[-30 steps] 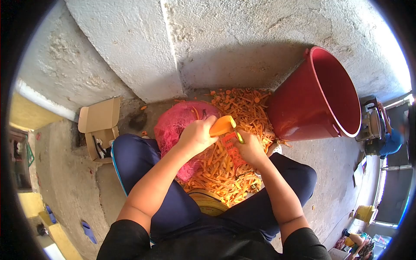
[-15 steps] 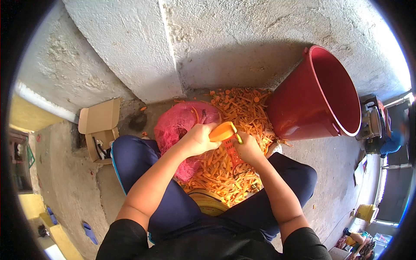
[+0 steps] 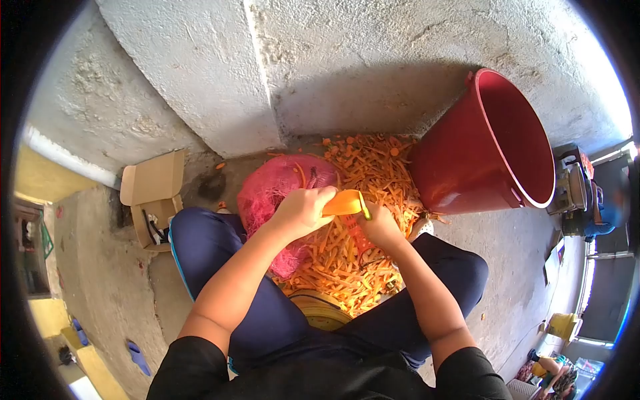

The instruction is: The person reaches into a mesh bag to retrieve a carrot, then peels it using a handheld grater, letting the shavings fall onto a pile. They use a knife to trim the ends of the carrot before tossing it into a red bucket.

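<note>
My left hand is closed around the thick end of a peeled orange carrot, which points to the right. In my right hand is a yellow-green peeler, its blade end against the carrot's right end. Most of the peeler's handle is hidden by my fingers. Below both hands lies a heap of carrot peelings. Just left of the heap is a pink mesh sack, its contents hard to make out. An orange-red perforated plastic piece shows under my right hand.
A large dark red bucket leans, tilted, beside the wall at the right. On the left, an open cardboard box holds dark items. A yellow round container rim shows between my legs. A blue slipper lies on the floor. Another person sits far right.
The carrot has turned from a slant to nearly level. The peeler stays at its right end, and both hands have shifted only slightly.
</note>
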Demonstrator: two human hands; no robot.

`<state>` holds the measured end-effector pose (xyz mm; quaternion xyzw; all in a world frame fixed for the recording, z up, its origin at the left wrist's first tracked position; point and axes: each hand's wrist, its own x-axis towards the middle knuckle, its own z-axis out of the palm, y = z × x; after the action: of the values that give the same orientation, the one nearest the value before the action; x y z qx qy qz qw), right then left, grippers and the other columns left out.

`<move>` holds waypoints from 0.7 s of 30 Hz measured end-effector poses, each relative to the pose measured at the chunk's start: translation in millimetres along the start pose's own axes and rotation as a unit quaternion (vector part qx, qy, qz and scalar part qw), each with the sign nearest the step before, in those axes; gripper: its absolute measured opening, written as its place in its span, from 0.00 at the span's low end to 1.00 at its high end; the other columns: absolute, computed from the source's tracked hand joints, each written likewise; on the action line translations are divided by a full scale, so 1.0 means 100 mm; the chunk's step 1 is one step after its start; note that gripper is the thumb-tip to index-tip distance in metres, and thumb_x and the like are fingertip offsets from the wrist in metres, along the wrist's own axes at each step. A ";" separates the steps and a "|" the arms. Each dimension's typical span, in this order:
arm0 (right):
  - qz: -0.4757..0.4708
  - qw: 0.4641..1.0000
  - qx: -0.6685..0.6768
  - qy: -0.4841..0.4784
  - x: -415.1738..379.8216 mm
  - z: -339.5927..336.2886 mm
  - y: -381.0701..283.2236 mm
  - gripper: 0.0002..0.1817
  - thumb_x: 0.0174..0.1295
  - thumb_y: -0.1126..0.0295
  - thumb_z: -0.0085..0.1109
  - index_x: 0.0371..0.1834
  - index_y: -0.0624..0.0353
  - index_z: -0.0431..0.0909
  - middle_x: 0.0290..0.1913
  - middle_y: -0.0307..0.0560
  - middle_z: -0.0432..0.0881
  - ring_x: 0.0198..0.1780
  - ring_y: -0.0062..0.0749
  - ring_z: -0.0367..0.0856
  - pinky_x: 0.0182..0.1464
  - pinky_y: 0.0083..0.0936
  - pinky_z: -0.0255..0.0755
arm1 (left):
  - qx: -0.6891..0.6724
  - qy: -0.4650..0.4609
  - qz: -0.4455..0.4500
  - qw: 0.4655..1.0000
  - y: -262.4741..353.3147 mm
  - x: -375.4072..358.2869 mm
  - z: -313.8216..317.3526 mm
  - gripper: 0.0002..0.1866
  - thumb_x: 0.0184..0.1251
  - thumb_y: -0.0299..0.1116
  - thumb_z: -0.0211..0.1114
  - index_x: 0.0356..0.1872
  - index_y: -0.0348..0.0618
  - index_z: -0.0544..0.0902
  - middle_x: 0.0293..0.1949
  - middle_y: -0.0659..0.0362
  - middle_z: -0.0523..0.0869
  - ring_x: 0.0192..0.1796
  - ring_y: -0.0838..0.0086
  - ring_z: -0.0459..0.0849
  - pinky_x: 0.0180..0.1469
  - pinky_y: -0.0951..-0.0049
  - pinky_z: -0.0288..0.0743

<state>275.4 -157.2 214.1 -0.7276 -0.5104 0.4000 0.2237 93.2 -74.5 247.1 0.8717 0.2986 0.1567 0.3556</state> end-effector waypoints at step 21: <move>-0.016 0.872 -0.341 -0.350 -0.09 0.46 0.24 0.14 0.48 0.67 0.46 0.35 0.61 0.77 0.37 0.56 0.79 0.40 0.46 0.78 0.40 0.39 0.71 | 0.207 -0.228 -0.199 0.930 -0.33 -0.14 0.33 0.19 0.44 0.39 0.67 0.39 0.42 0.77 0.32 0.54 0.81 0.38 0.64 0.80 0.38 0.69 0.72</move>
<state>250.0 -178.4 172.8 -0.5626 -0.6717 0.4260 -0.2252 85.4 -82.4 199.7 0.8612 0.4021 -0.1859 0.2493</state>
